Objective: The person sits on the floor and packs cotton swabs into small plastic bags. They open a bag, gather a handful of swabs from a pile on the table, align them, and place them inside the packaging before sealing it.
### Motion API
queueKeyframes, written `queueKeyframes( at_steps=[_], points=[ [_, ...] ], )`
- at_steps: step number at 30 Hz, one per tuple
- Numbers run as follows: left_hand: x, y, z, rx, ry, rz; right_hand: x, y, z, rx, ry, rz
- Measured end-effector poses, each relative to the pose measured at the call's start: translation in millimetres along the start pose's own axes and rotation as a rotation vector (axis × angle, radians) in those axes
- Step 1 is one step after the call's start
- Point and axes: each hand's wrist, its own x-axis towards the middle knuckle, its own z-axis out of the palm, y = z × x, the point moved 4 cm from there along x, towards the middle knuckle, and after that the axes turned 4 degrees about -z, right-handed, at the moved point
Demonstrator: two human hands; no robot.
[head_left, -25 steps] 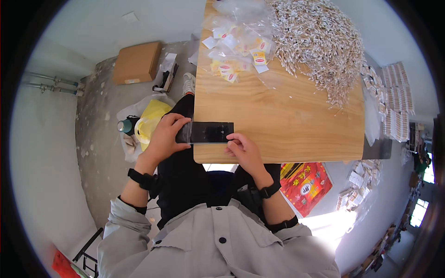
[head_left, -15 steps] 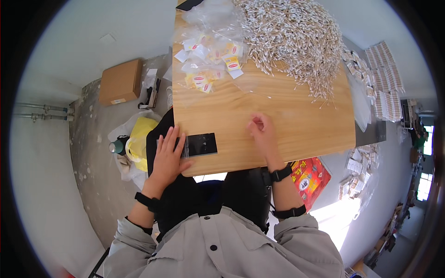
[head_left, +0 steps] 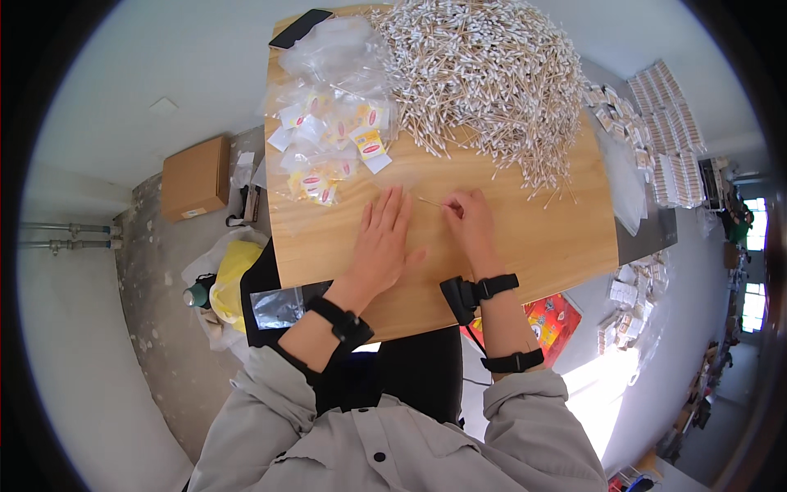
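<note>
Daylight is filling the room brightly, with the small windows (head_left: 752,307) at the right rim glaring white and a sunlit patch (head_left: 602,402) on the floor burning out to blank. The wooden tabletop (head_left: 533,238) is receiving soft, even light, while the clear plastic bags (head_left: 336,61) are catching pale highlights. The black trousers (head_left: 422,369) are swallowing most detail. The fisheye lens is bowing the table edges and bending the left wall (head_left: 74,328); black corners are closing in, and the far right background is turning dim and blurry.
</note>
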Motion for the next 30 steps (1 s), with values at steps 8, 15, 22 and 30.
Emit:
queueKeyframes(
  at_steps=[8, 15, 22, 30],
  points=[
    [4.3, -37.8, -18.4, 0.363, -0.102, -0.114, 6.6, 21.0, -14.6, 0.041, -0.046, 0.095],
    [-13.2, -47.8, -39.9, 0.444, -0.067, -0.289, 59.7, -34.8, 4.6, -0.031, 0.311, -0.136],
    [-5.3, -8.1, -29.7, 0.121, 0.015, -0.185, 101.2, -5.3, 21.4, -0.246, 0.333, -0.123],
    [75.2, -10.0, 6.2, 0.186, 0.125, -0.191, 67.8, 34.4, -20.0, -0.149, 0.252, -0.142]
  ],
)
